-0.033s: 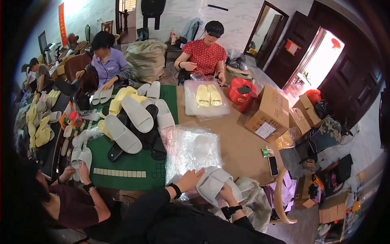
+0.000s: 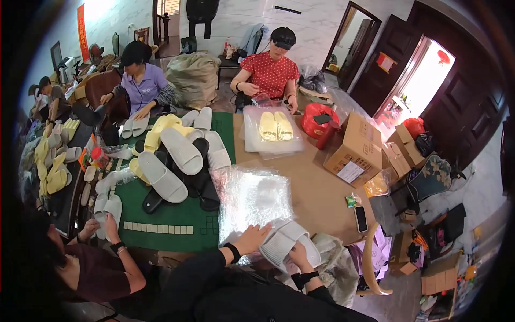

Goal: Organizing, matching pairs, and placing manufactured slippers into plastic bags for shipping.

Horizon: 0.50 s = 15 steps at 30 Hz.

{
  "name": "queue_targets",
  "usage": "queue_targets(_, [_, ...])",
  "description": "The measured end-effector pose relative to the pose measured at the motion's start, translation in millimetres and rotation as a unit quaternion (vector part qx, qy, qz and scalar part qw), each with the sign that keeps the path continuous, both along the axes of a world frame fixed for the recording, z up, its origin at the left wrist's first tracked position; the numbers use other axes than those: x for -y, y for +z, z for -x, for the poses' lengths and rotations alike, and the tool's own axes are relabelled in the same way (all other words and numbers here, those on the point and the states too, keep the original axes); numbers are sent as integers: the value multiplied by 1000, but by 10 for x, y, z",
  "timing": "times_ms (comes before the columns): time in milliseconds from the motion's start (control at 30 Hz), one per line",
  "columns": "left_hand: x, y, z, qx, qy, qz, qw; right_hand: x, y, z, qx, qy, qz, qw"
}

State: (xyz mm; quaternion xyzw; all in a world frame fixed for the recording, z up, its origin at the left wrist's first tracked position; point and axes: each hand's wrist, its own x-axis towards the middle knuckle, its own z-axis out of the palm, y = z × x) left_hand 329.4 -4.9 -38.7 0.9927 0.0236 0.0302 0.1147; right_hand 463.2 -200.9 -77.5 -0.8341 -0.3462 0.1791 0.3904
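Observation:
My right hand (image 2: 300, 255) grips a pair of light grey slides (image 2: 280, 244) at the table's near edge, its thumb over the one on top. Beside them on the left, my left hand (image 2: 251, 239) has its fingers stretched toward the slides, above the near end of a stack of clear plastic bags (image 2: 255, 196). The underside of that hand is hidden. Left of the bags, grey slides (image 2: 163, 180), yellow slides (image 2: 154, 140) and black slides (image 2: 202, 185) are heaped on a green mat (image 2: 126, 201).
A cardboard box (image 2: 354, 147), a red bag (image 2: 316, 121) and a phone (image 2: 361, 219) lie along the right side. Across the table, a person in red faces yellow slides (image 2: 276, 126) on plastic. Two others handle grey slides at left. A curved wooden chair arm (image 2: 370, 263) stands at near right.
The pair of grey slides has tilted slightly in my right hand. Both hands stay in nearly the same place.

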Motion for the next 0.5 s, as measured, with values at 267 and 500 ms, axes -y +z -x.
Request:
queue_targets(267, [328, -136, 70, 11, -9, 32, 999, -186, -215, 372, 247, 79, 27, 965])
queue_targets(500, [468, -23, 114, 61, -84, 105, 989, -306, -368, 274, 156, 156, 186, 957])
